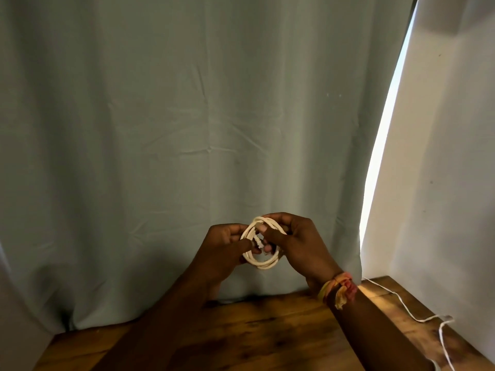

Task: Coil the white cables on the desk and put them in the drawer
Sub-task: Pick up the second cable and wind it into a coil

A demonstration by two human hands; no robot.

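Observation:
A white cable wound into a small coil [263, 263] is held up in the air above the wooden desk [267, 330]. My left hand [225, 250] grips the coil's left side, thumb and fingers curled round the loops. My right hand [297, 245] pinches the coil's top and right side, with fingers reaching through the middle. A second white cable [407, 309] lies loose along the desk's right side and trails off the bottom right. No drawer is in view.
A pale green curtain [187, 129] hangs right behind the desk. A white wall [442, 156] stands on the right, with a bright strip of light between it and the curtain. My right wrist wears a coloured fabric band [338, 289].

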